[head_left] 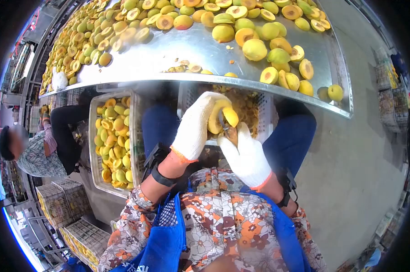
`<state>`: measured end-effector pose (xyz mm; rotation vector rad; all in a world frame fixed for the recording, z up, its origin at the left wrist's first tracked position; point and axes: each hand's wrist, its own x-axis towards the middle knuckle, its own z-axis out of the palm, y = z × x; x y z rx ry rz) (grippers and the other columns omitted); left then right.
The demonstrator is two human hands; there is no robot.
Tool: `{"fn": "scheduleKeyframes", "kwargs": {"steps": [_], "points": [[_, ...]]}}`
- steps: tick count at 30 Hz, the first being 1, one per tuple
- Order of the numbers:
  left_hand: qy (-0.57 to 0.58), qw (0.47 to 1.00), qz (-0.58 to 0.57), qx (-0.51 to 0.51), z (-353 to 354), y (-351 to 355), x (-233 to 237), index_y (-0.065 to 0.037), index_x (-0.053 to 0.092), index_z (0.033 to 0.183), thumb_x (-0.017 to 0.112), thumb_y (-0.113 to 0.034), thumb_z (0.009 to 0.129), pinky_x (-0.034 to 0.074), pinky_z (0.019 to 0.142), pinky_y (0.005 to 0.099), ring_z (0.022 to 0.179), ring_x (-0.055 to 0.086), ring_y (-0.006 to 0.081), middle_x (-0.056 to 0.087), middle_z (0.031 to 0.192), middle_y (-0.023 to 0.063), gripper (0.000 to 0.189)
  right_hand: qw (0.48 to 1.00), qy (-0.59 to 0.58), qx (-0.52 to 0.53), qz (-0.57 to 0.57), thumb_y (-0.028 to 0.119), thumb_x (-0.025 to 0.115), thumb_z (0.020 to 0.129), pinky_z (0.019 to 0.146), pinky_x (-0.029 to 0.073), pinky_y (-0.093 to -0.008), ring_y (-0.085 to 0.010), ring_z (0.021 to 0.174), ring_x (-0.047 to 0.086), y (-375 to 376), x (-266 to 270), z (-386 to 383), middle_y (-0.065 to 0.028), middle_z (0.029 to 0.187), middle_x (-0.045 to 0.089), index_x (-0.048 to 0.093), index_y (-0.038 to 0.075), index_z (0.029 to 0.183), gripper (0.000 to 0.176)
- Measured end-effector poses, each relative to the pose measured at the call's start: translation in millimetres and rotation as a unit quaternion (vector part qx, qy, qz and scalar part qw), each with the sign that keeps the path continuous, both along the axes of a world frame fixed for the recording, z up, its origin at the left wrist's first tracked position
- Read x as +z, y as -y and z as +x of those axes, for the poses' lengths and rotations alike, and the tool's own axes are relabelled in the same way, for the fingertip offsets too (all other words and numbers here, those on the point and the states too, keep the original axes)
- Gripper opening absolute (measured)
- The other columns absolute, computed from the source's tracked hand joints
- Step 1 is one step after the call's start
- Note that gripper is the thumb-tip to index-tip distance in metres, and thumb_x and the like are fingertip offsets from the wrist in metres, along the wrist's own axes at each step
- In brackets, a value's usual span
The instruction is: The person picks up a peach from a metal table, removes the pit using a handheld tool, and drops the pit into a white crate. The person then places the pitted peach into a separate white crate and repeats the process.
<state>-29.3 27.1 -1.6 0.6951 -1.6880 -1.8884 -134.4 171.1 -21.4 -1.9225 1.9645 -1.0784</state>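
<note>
My left hand [198,120], in a white knit glove, is closed around a yellow peach half [232,117]. In my right hand [248,156], also gloved, is a small curved knife [232,134] with a brown handle. Its dark metal blade is against the peach flesh, partly hidden by the fruit. Both hands are close together in front of my lap. Below them, between my knees, a crate [265,119] holds brownish scraps. Just beyond is a metal table [200,50] bearing many halved peaches [255,49].
A pale crate [94,149] full of peach halves stands left of my legs. Stacked crates [66,199] are at the lower left. Another person [41,149] sits at far left. The table's raised metal rim [146,80] runs just beyond my hands.
</note>
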Motion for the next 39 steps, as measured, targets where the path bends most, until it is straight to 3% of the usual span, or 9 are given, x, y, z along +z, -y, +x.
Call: {"fn": "scheduleKeyframes", "kwargs": {"steps": [8,13,15,19,21,27,30,35,39], "points": [[0.074,0.970,-0.231,-0.004,13,3,0,0.000,0.065,0.107,0.033,-0.030,0.109,0.050,0.084,0.0275,0.093,0.060,0.0134,0.066,0.103,0.0066,0.044,0.972,0.185,-0.062,0.131,0.017,0.061,0.097,0.057,0.053,-0.0477,-0.0411,0.073,0.066,0,14,13,-0.0297,0.098,0.058,0.059,-0.002,0.115,0.026],[0.086,0.991,-0.106,-0.011,13,1,4,0.001,0.065,0.105,0.037,-0.027,0.109,0.050,0.081,0.0271,0.090,0.061,0.0127,0.066,0.098,0.0069,0.040,0.983,0.145,0.016,0.111,0.020,0.060,0.098,0.061,0.053,-0.0488,-0.0434,0.079,0.067,-3,9,9,-0.0315,0.095,0.061,0.054,-0.004,0.118,0.032],[0.104,0.986,-0.127,-0.021,11,3,4,0.001,0.065,0.105,0.038,-0.025,0.109,0.050,0.080,0.0272,0.088,0.061,0.0127,0.066,0.097,0.0069,0.037,0.932,0.333,-0.057,0.132,0.017,0.059,0.098,0.061,0.053,-0.0479,-0.0421,0.078,0.067,-4,15,13,-0.0292,0.097,0.059,0.056,-0.003,0.116,0.027],[0.103,0.966,-0.232,-0.054,8,18,-12,0.001,0.065,0.105,0.041,-0.022,0.108,0.050,0.077,0.0269,0.084,0.060,0.0108,0.067,0.094,0.0055,0.034,0.925,0.329,-0.093,0.165,0.016,0.059,0.097,0.061,0.053,-0.0470,-0.0427,0.077,0.066,-4,9,13,-0.0283,0.101,0.057,0.058,-0.003,0.113,0.025],[0.076,0.943,-0.316,-0.073,6,20,-11,0.002,0.065,0.104,0.041,-0.022,0.108,0.050,0.075,0.0268,0.083,0.059,0.0099,0.067,0.093,0.0062,0.034,0.998,0.006,0.032,0.053,0.023,0.060,0.099,0.062,0.053,-0.0487,-0.0459,0.080,0.066,-8,-3,6,-0.0306,0.093,0.061,0.052,-0.005,0.119,0.035],[0.182,0.972,-0.150,-0.018,0,9,-2,0.002,0.066,0.101,0.048,-0.018,0.101,0.050,0.074,0.0290,0.078,0.061,0.0156,0.067,0.089,0.0124,0.027,0.952,0.288,-0.048,0.092,0.012,0.061,0.094,0.062,0.053,-0.0463,-0.0413,0.077,0.067,-3,-6,10,-0.0287,0.101,0.058,0.058,-0.002,0.116,0.026],[0.224,0.952,-0.193,-0.079,3,25,-21,0.002,0.065,0.106,0.052,-0.017,0.100,0.052,0.076,0.0319,0.082,0.066,0.0216,0.069,0.091,0.0134,0.024,0.986,0.140,-0.017,0.094,0.012,0.061,0.094,0.064,0.053,-0.0466,-0.0409,0.078,0.067,-5,-1,7,-0.0292,0.102,0.058,0.057,-0.002,0.118,0.029],[0.051,0.832,-0.549,-0.066,17,48,-68,0.000,0.056,0.127,0.063,-0.010,0.092,0.056,0.084,0.0387,0.095,0.071,0.0340,0.070,0.112,0.0189,0.037,0.985,0.157,-0.009,0.075,0.021,0.060,0.099,0.065,0.052,-0.0480,-0.0416,0.080,0.065,-5,-10,7,-0.0294,0.089,0.060,0.055,-0.004,0.120,0.033],[0.210,0.930,-0.262,-0.147,5,38,-22,0.000,0.056,0.128,0.063,-0.011,0.091,0.056,0.086,0.0372,0.097,0.069,0.0351,0.068,0.116,0.0193,0.039,0.902,0.393,-0.056,0.170,0.026,0.059,0.099,0.068,0.050,-0.0478,-0.0430,0.081,0.065,4,-2,6,-0.0280,0.088,0.061,0.056,-0.003,0.115,0.034]]}}
